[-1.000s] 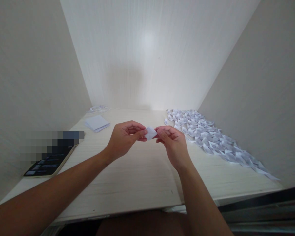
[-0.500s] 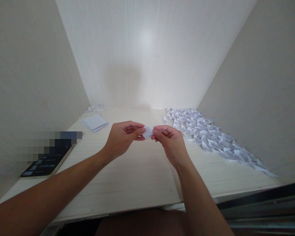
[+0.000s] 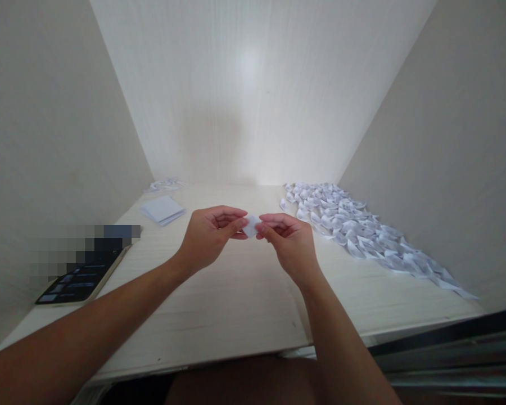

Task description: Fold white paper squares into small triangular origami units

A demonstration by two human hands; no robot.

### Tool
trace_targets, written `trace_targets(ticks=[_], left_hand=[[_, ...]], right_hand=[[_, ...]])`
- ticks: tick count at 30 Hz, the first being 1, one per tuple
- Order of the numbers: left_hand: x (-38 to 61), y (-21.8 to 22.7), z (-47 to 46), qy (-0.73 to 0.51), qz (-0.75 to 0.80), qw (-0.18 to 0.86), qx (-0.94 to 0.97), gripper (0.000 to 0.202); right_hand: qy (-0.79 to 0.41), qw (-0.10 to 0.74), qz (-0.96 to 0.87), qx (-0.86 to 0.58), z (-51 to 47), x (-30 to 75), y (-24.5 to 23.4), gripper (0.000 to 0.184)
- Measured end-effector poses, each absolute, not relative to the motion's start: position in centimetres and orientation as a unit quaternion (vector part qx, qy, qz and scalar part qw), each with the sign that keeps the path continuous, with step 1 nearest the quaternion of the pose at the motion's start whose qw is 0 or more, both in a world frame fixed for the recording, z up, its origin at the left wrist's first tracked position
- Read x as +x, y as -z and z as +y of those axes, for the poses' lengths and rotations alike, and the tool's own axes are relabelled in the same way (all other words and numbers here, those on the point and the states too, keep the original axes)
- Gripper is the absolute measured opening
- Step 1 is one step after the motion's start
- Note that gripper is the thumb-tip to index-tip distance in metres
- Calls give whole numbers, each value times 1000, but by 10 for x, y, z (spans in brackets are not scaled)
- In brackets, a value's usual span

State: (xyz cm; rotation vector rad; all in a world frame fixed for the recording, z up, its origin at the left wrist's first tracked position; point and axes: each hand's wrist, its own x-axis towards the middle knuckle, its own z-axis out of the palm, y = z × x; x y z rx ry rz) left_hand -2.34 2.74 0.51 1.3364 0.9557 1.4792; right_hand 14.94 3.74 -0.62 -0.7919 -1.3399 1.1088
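Observation:
Between my two hands, above the middle of the desk, is a small folded piece of white paper [image 3: 250,226]. My left hand [image 3: 213,233] pinches its left side between thumb and fingers. On the other side my right hand [image 3: 290,239] has its thumb and fingertips closed on the paper's right edge. The fingertips hide parts of the paper, so its exact fold cannot be made out.
A long heap of folded white paper pieces [image 3: 346,222] lies along the right wall. At the left are a stack of white paper squares [image 3: 163,210], thin paper strips [image 3: 166,184] behind it and a phone [image 3: 82,281]. All rest on the pale desk [image 3: 236,315].
My right thumb and fingers have shifted slightly left and up along the paper's right edge. The left hand keeps its pinch, and the camera view has moved a little.

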Motion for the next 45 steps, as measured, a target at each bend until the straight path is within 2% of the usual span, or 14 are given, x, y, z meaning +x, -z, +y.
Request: trace_targets(ticks=[7,13,18,22,26,32,38,41,45], left_hand=[[-24,-1,28,-604,390,416,556,27],[-20,1,24,-580,389,412,585,25],[-20,4,25,-580,389,394,597,28],[-26,4,27,-540,364,368,664,15],[-31,3,28,-495,341,350,718,11],[-33,2,30,-523,356,394,667,12],[-39,1,32,-498,321,408,695,21],[-43,2,33,-489,309,381,721,26],[-43,3,33,-511,302,291,750,25]], right_hand=[[-487,566,-570,-342,38,147,9,26],[-498,550,-572,-350,37,146,10,20],[-518,549,-551,-357,38,144,10,31],[-515,544,-561,-354,39,149,10,35],[-511,514,-602,-335,40,157,8,28],[-463,496,-665,-311,37,158,5,13],[-472,486,-667,-311,35,160,6,24],[-476,487,-665,-307,37,162,6,23],[-445,507,-670,-310,37,162,5,14]])
